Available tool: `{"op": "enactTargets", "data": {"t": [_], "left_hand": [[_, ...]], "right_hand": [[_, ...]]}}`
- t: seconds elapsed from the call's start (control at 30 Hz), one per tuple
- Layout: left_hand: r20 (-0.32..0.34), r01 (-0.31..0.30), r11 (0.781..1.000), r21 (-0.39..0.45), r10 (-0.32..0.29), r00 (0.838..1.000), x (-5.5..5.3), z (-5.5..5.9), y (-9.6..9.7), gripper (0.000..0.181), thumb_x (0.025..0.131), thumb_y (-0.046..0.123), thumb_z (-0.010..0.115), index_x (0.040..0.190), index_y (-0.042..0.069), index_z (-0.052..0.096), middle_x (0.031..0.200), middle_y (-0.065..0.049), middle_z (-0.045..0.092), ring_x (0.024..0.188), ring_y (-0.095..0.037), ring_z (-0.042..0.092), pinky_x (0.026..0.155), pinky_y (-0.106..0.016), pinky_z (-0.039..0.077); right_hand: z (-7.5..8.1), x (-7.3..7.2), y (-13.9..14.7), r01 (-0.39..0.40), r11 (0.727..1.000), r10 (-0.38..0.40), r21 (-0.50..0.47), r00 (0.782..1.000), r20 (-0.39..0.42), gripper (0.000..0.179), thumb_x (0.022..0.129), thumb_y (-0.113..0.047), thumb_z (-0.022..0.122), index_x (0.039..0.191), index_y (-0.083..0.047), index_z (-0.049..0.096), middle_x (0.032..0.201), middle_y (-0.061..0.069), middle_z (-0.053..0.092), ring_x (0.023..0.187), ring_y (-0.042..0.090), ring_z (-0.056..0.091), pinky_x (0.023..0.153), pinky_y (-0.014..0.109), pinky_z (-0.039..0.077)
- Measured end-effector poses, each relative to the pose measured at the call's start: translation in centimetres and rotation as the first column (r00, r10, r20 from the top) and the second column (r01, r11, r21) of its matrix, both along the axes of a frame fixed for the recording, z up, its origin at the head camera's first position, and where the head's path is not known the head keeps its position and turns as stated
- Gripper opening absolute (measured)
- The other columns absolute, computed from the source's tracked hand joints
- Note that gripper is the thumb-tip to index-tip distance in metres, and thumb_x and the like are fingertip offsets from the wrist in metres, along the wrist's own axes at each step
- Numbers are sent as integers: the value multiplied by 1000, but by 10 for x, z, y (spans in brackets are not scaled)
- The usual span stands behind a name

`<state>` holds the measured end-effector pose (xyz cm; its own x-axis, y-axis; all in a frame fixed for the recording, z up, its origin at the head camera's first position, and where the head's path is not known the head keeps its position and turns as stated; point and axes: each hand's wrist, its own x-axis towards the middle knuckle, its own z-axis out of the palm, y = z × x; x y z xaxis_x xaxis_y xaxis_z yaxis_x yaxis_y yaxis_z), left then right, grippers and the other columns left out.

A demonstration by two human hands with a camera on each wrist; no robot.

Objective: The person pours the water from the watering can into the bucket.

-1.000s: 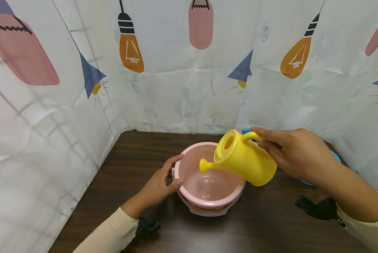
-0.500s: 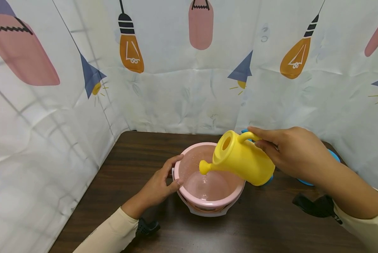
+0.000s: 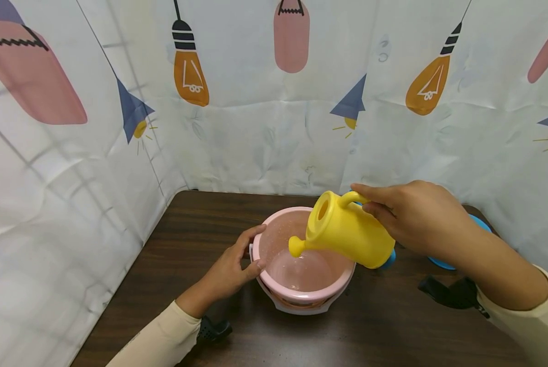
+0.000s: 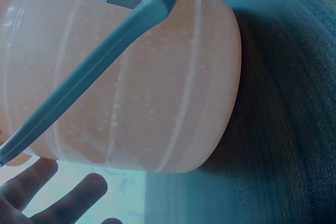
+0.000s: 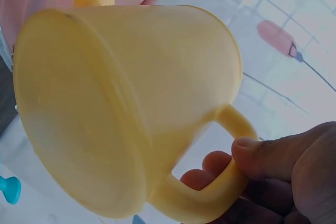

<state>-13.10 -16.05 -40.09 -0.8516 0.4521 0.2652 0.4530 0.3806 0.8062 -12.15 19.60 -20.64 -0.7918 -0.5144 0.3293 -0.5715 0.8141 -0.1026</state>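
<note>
My right hand [image 3: 413,216] grips the handle of a yellow watering can [image 3: 354,237], thumb and fingers round it in the right wrist view. The can is tilted, its round spout head [image 3: 297,246] over the open mouth of a pink bucket [image 3: 297,294]. Glints show on the wet-looking bottom inside the bucket. My left hand [image 3: 230,265] holds the bucket's left rim, with thumb and a fingertip on the edge. In the left wrist view the bucket's pale handle [image 4: 89,72] hangs across its side, and some fingers [image 4: 79,200] lie extended beside the wall.
A blue object [image 3: 388,260], mostly hidden, stands behind the can and right forearm; a blue rounded edge [image 3: 480,223] shows farther right. The dark wooden table [image 3: 200,224] meets a white printed curtain [image 3: 255,142] at back and left.
My right hand and the watering can have shifted slightly left, and the can's body tips a little. More of the blue object shows behind it. The left hand and bucket stay put.
</note>
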Motion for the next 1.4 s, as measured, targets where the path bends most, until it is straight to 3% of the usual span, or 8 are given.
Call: {"op": "enactTargets", "data": {"t": [0.1,0.2,0.27,0.5,0.67,0.87,1.13,1.4], "left_hand": [[0,-3,1000,-3,3,1000,0,0,0,70,98,43,60,159,30,29,141,-7,54,113,-21,61,93,-43,51],[-3,-3,1000,-4,3,1000,0,0,0,70,98,44,60,159,30,29,140,-7,54,113,-21,61,94,-43,51],[-4,1,1000,1,-1,1000,0,0,0,70,98,43,60,159,30,29,141,-7,54,113,-21,61,94,-43,51],[-4,6,1000,2,-6,1000,0,1,-1,70,99,43,60,159,30,29,141,-7,54,113,-22,61,94,-43,51],[-2,2,1000,-2,-2,1000,0,1,-1,70,98,42,61,159,30,29,140,-7,54,113,-21,61,95,-44,51],[-1,5,1000,2,-5,1000,0,0,-1,70,98,42,61,159,29,29,140,-7,54,112,-21,61,94,-43,51],[10,18,1000,11,-18,1000,1,0,-1,70,99,44,60,160,30,28,142,-9,53,114,-23,61,93,-50,51],[6,23,1000,17,-23,1000,0,0,-1,70,100,45,60,160,28,27,142,-10,53,115,-25,61,92,-55,51]], "right_hand": [[2,0,-2,9,1000,-9,20,1000,21,41,97,-21,72,138,-23,68,91,1,75,53,13,42,53,36,38],[4,0,-3,14,999,-16,46,999,35,41,98,-20,70,139,-24,67,69,-7,62,51,13,38,51,35,36],[6,0,-5,8,998,-10,57,999,38,41,98,-20,70,139,-25,67,64,-11,55,51,13,39,51,34,36],[8,-2,-11,-37,997,36,67,999,15,37,97,-23,71,134,-27,71,86,-9,73,59,13,51,56,40,45],[10,-2,-15,-61,994,60,91,998,15,37,97,-21,72,133,-26,71,88,-11,73,62,14,54,58,41,47],[12,-3,-19,-77,990,75,119,997,28,36,99,-21,70,134,-28,71,86,-9,73,67,17,60,60,44,48],[13,-4,-24,-109,983,105,149,994,29,35,98,-21,71,132,-29,71,62,-15,54,60,14,53,54,41,46],[15,-4,-29,-124,975,119,184,992,36,35,98,-21,71,132,-29,71,63,-12,56,60,13,53,51,39,45]]}}
